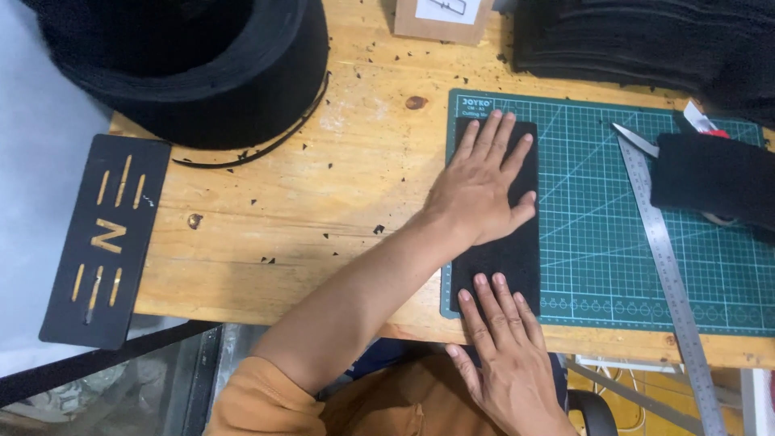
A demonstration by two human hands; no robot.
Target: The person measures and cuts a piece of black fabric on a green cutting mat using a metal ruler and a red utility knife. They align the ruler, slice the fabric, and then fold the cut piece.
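A black rectangular sheet (504, 258) lies flat along the left side of a green cutting mat (613, 242). My left hand (484, 190) rests palm down on the sheet's upper half, fingers spread and pointing away from me. My right hand (500, 347) lies flat at the sheet's near edge, its fingertips on the black material. Neither hand grips anything. Both press on the sheet from above.
A steel ruler (666, 258) lies slanted across the mat's right part, beside a blade tip (638, 139) and a black fabric piece (710, 178). On the wooden table (323, 202) are a black roll (186, 64), a black cut-out plate (105, 238), stacked black sheets (646, 40) and a cardboard box (442, 20).
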